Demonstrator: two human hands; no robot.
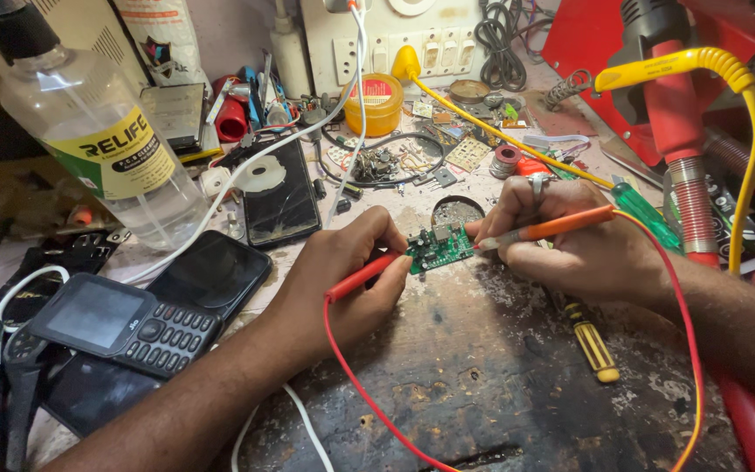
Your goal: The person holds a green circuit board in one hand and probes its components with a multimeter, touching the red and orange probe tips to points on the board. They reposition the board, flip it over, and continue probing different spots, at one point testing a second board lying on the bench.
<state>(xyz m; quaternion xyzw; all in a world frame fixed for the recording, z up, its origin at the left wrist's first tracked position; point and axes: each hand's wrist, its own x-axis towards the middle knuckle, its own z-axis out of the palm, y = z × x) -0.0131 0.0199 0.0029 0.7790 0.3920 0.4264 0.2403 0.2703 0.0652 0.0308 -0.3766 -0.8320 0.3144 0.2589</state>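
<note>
left hand grip pinching red probe | right hand grip pinching orange probe | both tips on green circuit board | tabletop: keypad phone near left

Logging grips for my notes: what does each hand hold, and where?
Left hand: red probe near its tip. Right hand: orange probe mid-shaft.

Bench top is dark, rough and pitted – scorched-looking, with pale chipped patches. The little circuit board is matt green with shiny metal bits. Both probes, red and orange, look like smooth plastic. The keypad phone is glossy black plastic – the bottle is clear plastic with a paper label.
</note>
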